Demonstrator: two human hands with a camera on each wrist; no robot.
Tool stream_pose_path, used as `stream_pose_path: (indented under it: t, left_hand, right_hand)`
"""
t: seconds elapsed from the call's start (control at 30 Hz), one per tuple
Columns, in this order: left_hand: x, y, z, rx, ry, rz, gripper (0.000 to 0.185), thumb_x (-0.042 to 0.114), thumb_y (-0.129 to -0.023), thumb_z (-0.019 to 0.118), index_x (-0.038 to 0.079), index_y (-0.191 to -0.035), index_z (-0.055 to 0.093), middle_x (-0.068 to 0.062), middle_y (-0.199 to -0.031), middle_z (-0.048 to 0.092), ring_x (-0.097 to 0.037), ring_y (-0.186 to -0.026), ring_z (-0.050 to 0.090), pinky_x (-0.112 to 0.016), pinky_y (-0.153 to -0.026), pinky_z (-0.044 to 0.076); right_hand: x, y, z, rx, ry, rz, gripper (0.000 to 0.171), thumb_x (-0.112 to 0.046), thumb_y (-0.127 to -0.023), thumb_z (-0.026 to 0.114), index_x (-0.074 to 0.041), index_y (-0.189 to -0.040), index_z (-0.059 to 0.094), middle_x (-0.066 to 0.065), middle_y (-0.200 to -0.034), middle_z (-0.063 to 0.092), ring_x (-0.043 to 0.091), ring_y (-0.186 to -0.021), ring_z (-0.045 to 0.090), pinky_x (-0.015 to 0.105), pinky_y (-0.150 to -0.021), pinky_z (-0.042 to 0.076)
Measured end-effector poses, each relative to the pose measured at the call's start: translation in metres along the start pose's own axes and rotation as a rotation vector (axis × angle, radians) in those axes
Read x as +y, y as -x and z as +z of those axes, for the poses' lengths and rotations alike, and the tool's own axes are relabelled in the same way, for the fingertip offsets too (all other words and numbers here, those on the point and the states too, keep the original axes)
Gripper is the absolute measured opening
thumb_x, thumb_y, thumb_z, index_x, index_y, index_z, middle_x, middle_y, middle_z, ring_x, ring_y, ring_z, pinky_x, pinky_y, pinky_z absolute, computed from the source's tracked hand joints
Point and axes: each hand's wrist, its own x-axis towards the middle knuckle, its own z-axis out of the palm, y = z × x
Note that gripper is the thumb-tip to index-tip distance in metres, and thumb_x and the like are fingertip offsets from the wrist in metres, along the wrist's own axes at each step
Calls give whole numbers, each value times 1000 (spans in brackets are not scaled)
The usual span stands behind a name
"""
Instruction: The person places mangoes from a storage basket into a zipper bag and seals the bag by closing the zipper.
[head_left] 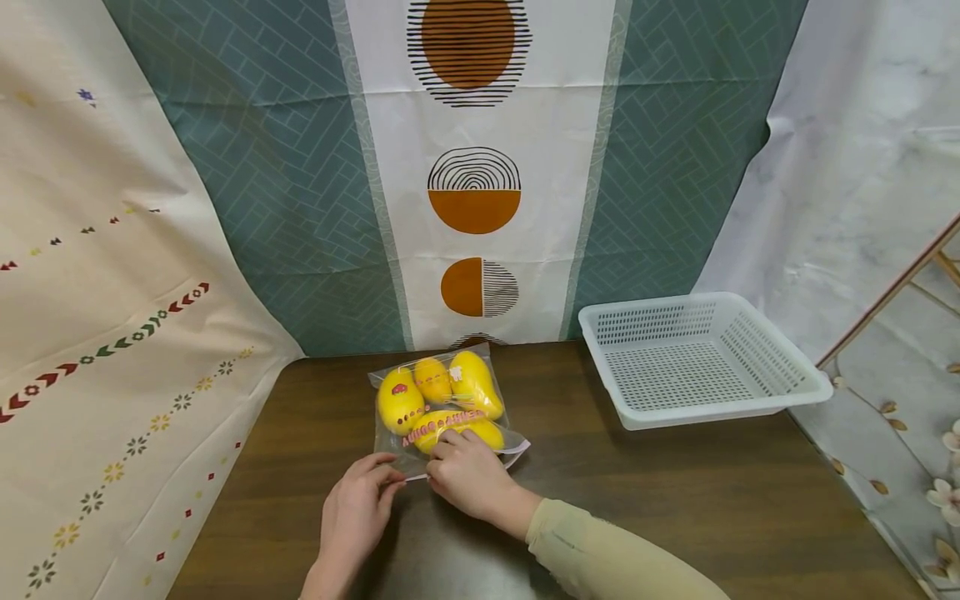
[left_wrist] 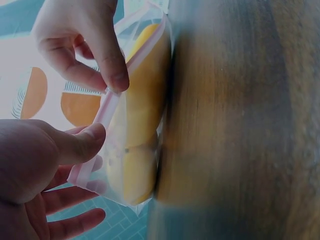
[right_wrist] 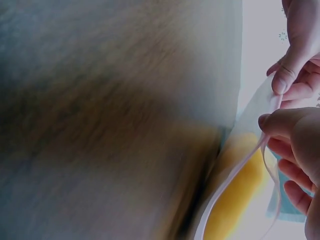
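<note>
Two hands (head_left: pixel 420 492) on crinkly clear bag (head_left: pixel 442 404)

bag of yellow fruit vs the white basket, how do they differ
The bag of yellow fruit is clear, soft plastic and full; the white basket is rigid, perforated and holds nothing visible. Both hands, left hand and right hand, pinch the bag's strip, while the basket sits untouched to the right. Both rest on the wooden table.

bag (head_left: pixel 442 398): clear, pink lettering | fruit (head_left: pixel 400 402): yellow | basket (head_left: pixel 701 360): white | table (head_left: pixel 675 492): dark brown
</note>
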Motion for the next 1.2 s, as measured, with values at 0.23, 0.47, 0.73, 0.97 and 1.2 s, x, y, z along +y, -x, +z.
stream_pose_path:
  t: [0.23, 0.47, 0.73, 0.97, 1.2]
  left_hand:
    - [-2, 0, -1, -3, 6, 1, 21, 6, -80, 95, 21, -81, 80, 0, -116, 77, -23, -102, 73, -46, -74, 61]
    - [-3, -1, -3, 16, 9, -19, 22, 7, -79, 95, 21, -80, 78, -2, -114, 77, -26, -103, 74, -49, -74, 62]
    - [-5, -1, -3, 35, 20, -55, 24, 9, -79, 96, 22, -79, 77, -2, -115, 77, -27, -103, 74, -50, -74, 62]
    - [-7, -2, -3, 11, 28, -88, 23, 9, -80, 95, 21, -78, 76, -4, -117, 77, -28, -103, 74, -51, -74, 62]
    - [-8, -2, -2, 4, 27, -92, 21, 8, -82, 94, 19, -80, 77, -4, -117, 77, -28, -103, 74, -51, -74, 62]
  right_hand:
    - [3, 3, 0, -5, 13, -5, 12, -36, -96, 79, -27, -89, 83, -12, -93, 71, 13, -98, 60, 29, -78, 48]
    - [6, 7, -2, 5, 32, -12, 14, -33, -97, 76, -27, -87, 83, -12, -92, 71, 14, -97, 61, 30, -77, 49]
    - [14, 13, -1, 39, 38, -20, 14, -32, -97, 76, -27, -85, 81, -12, -92, 72, 14, -95, 62, 31, -76, 49]
    - [20, 19, -2, 34, 28, -15, 13, -32, -96, 78, -26, -85, 82, -12, -90, 72, 14, -94, 62, 31, -80, 49]
    - [26, 26, -2, 2, 10, 7, 11, -32, -95, 80, -25, -87, 82, -10, -90, 72, 15, -94, 61, 31, -79, 49]
